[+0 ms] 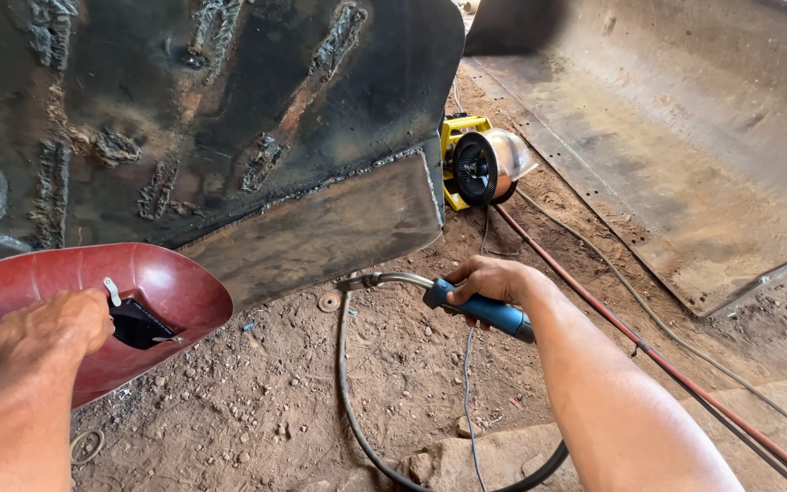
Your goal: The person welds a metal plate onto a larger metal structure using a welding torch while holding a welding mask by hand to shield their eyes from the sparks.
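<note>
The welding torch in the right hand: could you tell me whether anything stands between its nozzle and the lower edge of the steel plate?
Nothing visible does. The right hand grips the blue-handled welding torch, whose nozzle sits just under the steel plate edge, over bare dirt. The red welding shield, held by the left hand, stays off to the side.

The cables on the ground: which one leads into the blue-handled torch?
The thick black cable. It curves over the dirt up into the welding torch that the right hand grips. The red hose and grey cable run past it, to its right.
</note>
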